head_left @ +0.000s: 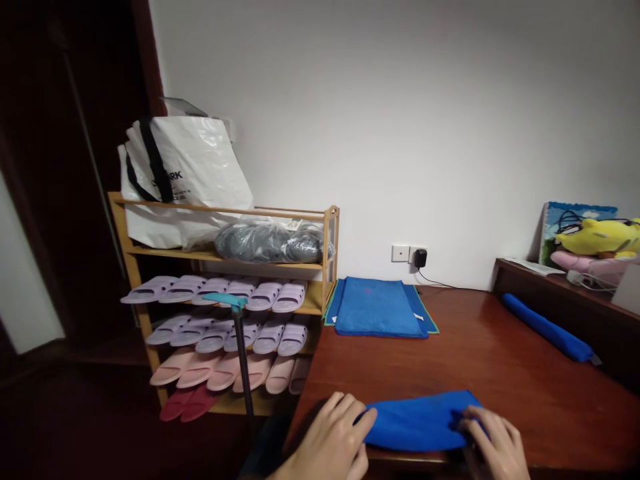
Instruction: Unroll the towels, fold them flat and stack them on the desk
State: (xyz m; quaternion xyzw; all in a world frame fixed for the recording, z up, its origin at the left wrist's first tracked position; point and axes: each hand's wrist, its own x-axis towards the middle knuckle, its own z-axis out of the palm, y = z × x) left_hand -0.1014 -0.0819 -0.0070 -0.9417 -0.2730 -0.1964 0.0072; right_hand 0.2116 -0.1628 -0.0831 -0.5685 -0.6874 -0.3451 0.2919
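A bright blue cloth (417, 421), folded into a long strip, lies at the front edge of the brown wooden table (370, 363). My left hand (333, 433) has its fingers closed round the strip's left end. At the other end, my right hand (495, 437) pinches the cloth with bent fingers; the fingertips are partly hidden in its folds. Farther back on the table lies a flat stack of blue cloths (377, 307), the lower one with a green edge. A rolled blue cloth (547, 327) rests along the table's right side.
To the left stands a wooden shoe rack (327, 257) with rows of slippers (240, 339), a white bag (195, 163) on top. A turquoise-topped pole (243, 360) stands before it. A raised ledge (580, 287) on the right carries a yellow plush toy (603, 237). A black plug (420, 258) trails a cable.
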